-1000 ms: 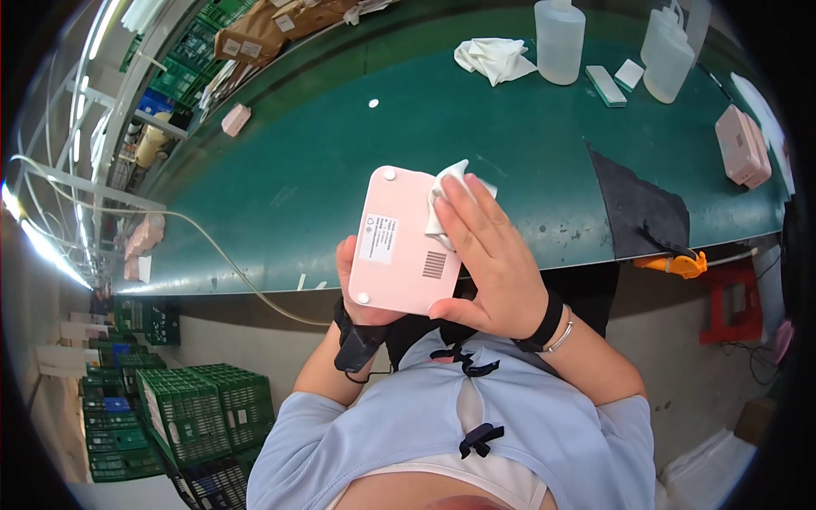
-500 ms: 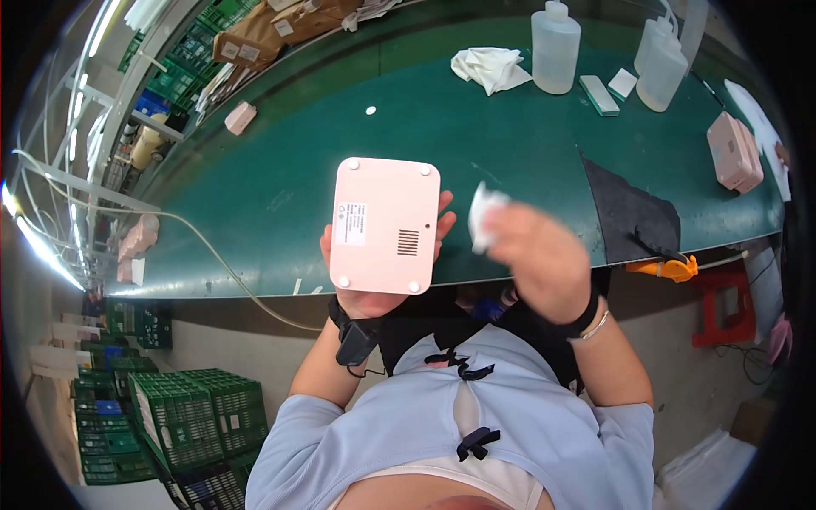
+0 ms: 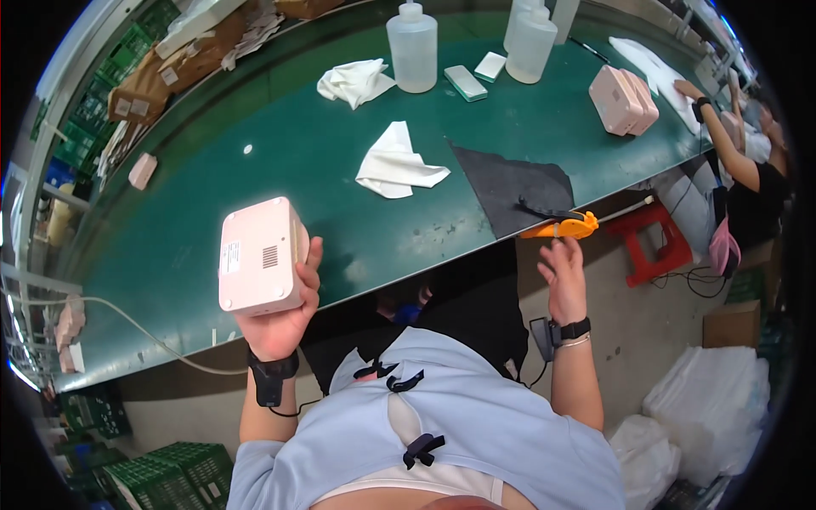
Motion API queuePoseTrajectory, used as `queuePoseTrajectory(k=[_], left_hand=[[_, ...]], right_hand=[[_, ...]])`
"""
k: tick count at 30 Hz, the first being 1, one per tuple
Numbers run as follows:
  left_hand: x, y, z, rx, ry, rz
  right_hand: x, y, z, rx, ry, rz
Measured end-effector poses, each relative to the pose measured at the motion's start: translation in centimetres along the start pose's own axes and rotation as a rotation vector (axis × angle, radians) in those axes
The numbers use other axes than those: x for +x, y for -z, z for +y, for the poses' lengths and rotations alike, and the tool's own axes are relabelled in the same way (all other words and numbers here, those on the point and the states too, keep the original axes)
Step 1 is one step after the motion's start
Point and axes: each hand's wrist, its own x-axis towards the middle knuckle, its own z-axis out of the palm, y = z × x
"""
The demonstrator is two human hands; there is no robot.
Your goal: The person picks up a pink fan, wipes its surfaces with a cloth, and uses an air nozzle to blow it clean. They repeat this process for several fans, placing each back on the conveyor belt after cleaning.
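Observation:
My left hand (image 3: 285, 310) grips a pale pink plastic box (image 3: 262, 255) from below and the right side. The box's underside faces me, with small round feet, a white label and dark vent slots. My right hand (image 3: 561, 272) is empty, its fingers apart, just below an orange air gun (image 3: 561, 227) at the table's front edge. The gun's black part lies over a dark cloth (image 3: 514, 183); a pale hose (image 3: 627, 210) runs off to its right. A crumpled white wipe (image 3: 395, 161) lies on the green table (image 3: 340, 229), between the two hands and farther back.
Farther back are a white cloth (image 3: 353, 82), a clear plastic bottle (image 3: 413, 51) and two small blocks. More pink boxes (image 3: 623, 100) stand at right, near a co-worker's arm (image 3: 722, 127). A red stool (image 3: 659, 242) stands below the table; green crates (image 3: 170, 476) are at lower left.
My right hand has let go of the white wipe, now on the table, and moved right to the orange air gun. The pink box has tilted slightly in my left hand. The view has swung right.

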Motion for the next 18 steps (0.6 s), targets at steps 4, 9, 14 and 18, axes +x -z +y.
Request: queuePoseTrajectory(k=[4,9,14,18], left_hand=[[-1.5,-0.6,-0.8,0.231,-0.095,0.034],[-7.4,-2.5,-0.4,1.099,-0.551,0.155],[-15.6,-6.2,-0.4,2.149,-0.946,0.508],[-20.3,-7.1,-1.4,2.243,-0.718,0.68]], right_hand=[[2.7,-0.3,-0.7,0.097,0.19,-0.103],[0.0,-2.3,-1.5,0.267,0.595,0.163],[-6.8,-7.7,-7.1,0.095,0.518,-0.876],[-11.6,-15.1,-7.1,-0.707,0.872,-1.461]])
